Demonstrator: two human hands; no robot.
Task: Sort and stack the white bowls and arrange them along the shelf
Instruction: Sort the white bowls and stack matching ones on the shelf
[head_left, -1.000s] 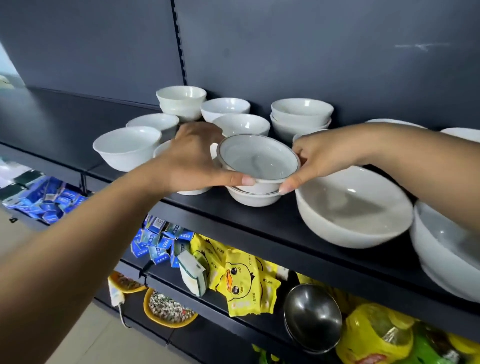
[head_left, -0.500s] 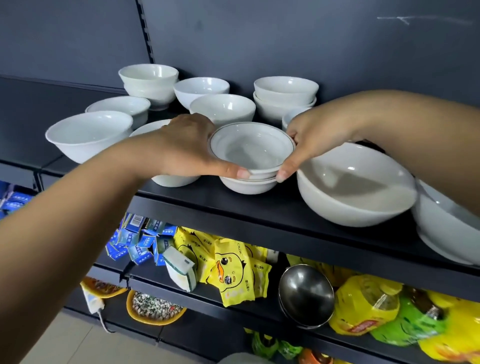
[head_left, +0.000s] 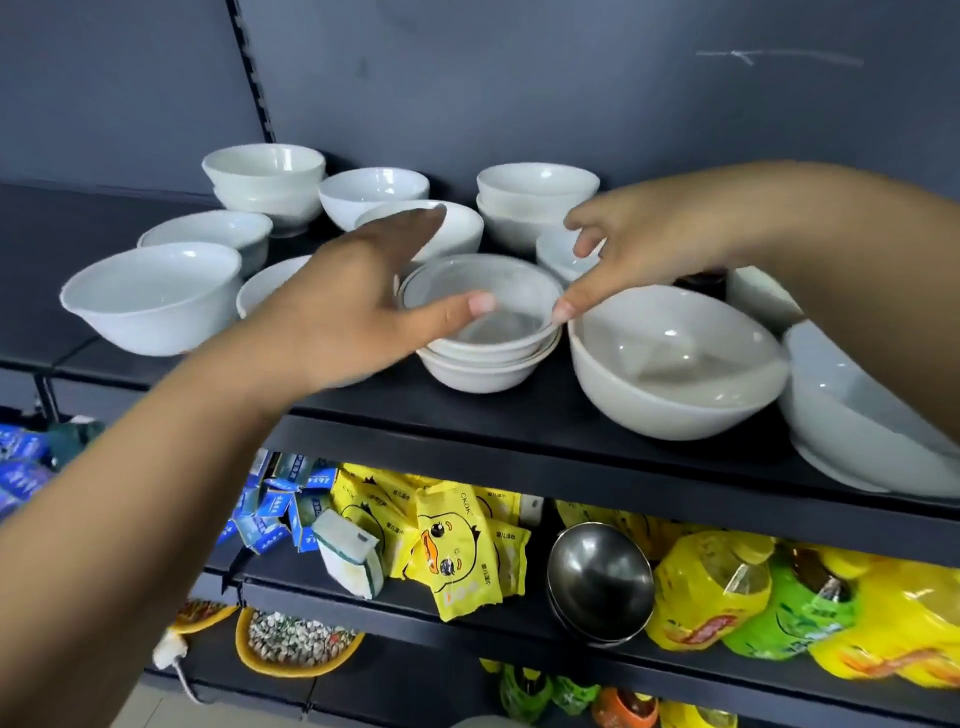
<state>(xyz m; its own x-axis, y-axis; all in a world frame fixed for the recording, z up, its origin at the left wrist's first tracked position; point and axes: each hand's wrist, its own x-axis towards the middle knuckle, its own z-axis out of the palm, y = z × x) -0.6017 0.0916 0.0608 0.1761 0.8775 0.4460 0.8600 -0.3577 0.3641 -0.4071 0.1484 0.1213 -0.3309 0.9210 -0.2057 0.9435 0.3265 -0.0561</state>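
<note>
Item: stack of small white bowls (head_left: 483, 366), three nested as far as can be made out.
Location: centre of the frame, toward the front of the top shelf (head_left: 519, 415).
Left hand (head_left: 353, 312): released. The fingers are stretched straight toward the back of the shelf and the thumb is laid over the near rim of the uppermost bowl. Nothing is gripped.
Right hand (head_left: 654, 244): released. The thumb tip is set at the right rim of the stack and the fingers are loosely bent above it. True contact cannot be told through the blur.
Right of stack: large white bowl (head_left: 675, 374), just beside. A second large bowl (head_left: 872, 415) is cut off by the right edge of the frame.
Left of stack: wide bowl (head_left: 150, 296) at centre left. A half-hidden bowl (head_left: 265, 291) is covered in part by the left hand.
Behind stack: rear pair (head_left: 537, 197), two bowls nested, at upper centre. A left pair (head_left: 265, 182), likewise nested, is found at upper left, with a single bowl (head_left: 374, 192) between the two pairs.
Lower shelf, lower half of the frame: yellow duck packets (head_left: 457, 551), steel bowl (head_left: 597, 577), blue boxes (head_left: 275, 509), and yellow and green bottles (head_left: 711, 587) at lower right.
Backing: dark panel (head_left: 519, 78).
</note>
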